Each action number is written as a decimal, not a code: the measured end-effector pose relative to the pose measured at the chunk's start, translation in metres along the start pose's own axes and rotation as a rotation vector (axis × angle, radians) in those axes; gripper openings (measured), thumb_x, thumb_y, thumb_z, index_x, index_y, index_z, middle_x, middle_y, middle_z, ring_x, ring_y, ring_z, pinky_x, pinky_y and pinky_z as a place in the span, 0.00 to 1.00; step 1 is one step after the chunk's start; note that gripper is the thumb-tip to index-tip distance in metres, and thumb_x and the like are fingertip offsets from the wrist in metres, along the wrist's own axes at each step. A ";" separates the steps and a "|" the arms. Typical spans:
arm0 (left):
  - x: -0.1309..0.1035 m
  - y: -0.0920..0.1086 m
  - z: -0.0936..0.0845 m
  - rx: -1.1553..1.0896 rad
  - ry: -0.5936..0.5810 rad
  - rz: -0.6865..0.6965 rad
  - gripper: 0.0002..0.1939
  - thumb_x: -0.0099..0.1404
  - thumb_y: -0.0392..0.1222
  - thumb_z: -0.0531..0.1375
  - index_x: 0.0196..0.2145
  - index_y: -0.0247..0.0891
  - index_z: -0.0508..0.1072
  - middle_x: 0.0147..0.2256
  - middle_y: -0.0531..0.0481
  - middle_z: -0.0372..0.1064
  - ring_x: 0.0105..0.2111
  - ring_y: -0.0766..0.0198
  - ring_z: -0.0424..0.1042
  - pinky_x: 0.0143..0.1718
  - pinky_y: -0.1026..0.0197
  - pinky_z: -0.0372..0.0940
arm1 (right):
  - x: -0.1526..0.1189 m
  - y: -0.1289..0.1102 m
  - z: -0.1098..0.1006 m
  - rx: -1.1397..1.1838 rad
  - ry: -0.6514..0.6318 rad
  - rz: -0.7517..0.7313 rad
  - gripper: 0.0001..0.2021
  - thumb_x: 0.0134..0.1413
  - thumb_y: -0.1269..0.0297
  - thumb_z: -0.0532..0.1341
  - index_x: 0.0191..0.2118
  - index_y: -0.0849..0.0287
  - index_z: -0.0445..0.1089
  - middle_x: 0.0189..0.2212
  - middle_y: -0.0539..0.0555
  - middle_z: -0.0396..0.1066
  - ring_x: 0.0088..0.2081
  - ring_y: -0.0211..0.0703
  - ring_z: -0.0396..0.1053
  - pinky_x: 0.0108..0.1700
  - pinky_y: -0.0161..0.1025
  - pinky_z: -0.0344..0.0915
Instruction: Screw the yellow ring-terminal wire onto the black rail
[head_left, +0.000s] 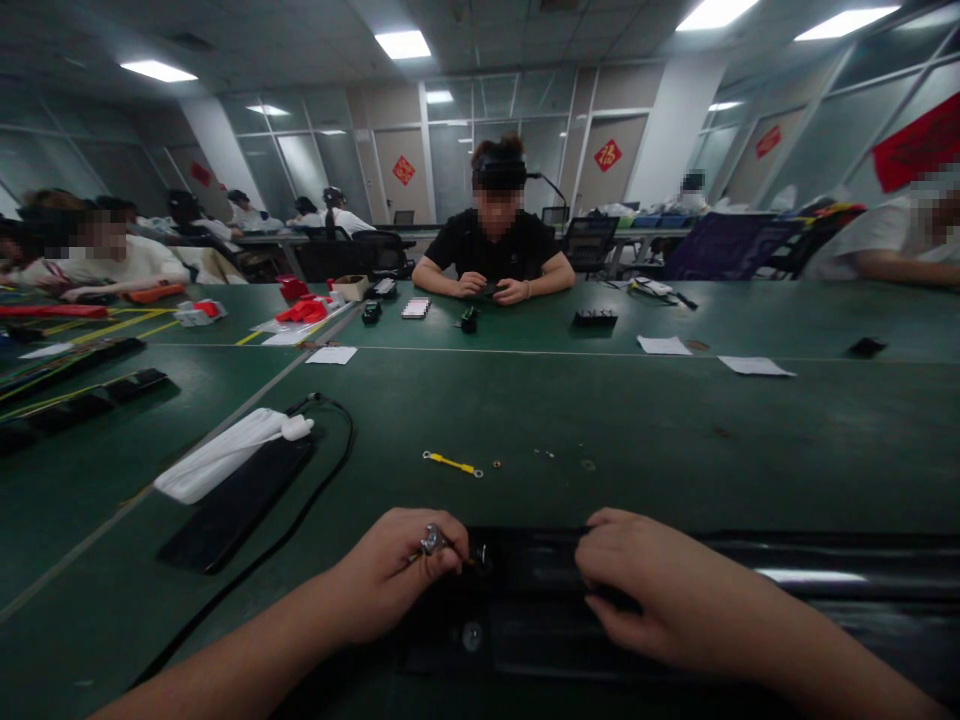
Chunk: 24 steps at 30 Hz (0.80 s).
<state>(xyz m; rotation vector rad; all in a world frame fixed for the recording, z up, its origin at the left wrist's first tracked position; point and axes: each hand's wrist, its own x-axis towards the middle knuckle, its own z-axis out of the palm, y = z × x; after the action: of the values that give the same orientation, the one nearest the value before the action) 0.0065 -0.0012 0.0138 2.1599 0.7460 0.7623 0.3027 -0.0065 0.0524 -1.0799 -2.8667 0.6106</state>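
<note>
A long, glossy black housing (810,577) lies across the table's near edge, a round metal fastener (472,636) showing on its front left part. Over its left end, my left hand (405,575) is closed in a pinch around a small shiny metal piece (433,540), whose kind I cannot make out. My right hand (645,585) bends its fingers over the housing's top, thumb lower on the front side, gripping it. Beyond the hands lie a short yellow cable with ring lugs (453,463) and a small brass-coloured nut or washer (496,464).
To the left are a white wrapped bundle (225,455), a flat black slab (240,510) and a black cord (330,480). A co-worker in a black shirt (491,245) sits opposite, handling a small dark part. Paper slips (664,345) and black parts (595,318) lie mid-table.
</note>
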 end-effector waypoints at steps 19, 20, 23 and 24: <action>0.000 -0.003 0.000 0.001 -0.011 0.007 0.16 0.73 0.47 0.48 0.36 0.36 0.69 0.30 0.51 0.68 0.30 0.65 0.68 0.35 0.65 0.60 | -0.001 0.000 0.000 -0.021 0.000 -0.009 0.03 0.53 0.70 0.58 0.29 0.58 0.65 0.28 0.50 0.71 0.33 0.44 0.69 0.46 0.47 0.60; -0.001 -0.003 0.000 0.004 -0.013 0.014 0.16 0.73 0.47 0.48 0.36 0.36 0.69 0.30 0.50 0.68 0.31 0.65 0.68 0.35 0.65 0.60 | -0.001 0.000 0.000 -0.020 0.004 -0.011 0.03 0.53 0.70 0.58 0.29 0.58 0.65 0.28 0.50 0.71 0.33 0.43 0.69 0.47 0.47 0.60; -0.001 -0.002 0.000 0.011 -0.018 0.024 0.16 0.74 0.48 0.47 0.37 0.36 0.69 0.30 0.50 0.68 0.31 0.65 0.68 0.35 0.65 0.60 | -0.001 -0.001 -0.001 -0.018 0.009 -0.011 0.03 0.53 0.71 0.58 0.29 0.58 0.65 0.29 0.51 0.71 0.34 0.44 0.69 0.46 0.45 0.61; -0.001 -0.002 0.000 0.017 -0.021 0.021 0.16 0.74 0.48 0.47 0.36 0.36 0.69 0.30 0.50 0.68 0.30 0.65 0.68 0.35 0.65 0.59 | 0.000 -0.002 -0.001 -0.019 0.009 -0.008 0.03 0.52 0.71 0.58 0.29 0.58 0.65 0.29 0.51 0.71 0.35 0.44 0.69 0.45 0.45 0.61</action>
<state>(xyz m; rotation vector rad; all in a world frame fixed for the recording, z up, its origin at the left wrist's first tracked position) 0.0057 -0.0007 0.0117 2.1908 0.7218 0.7458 0.3021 -0.0076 0.0544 -1.0706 -2.8729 0.5779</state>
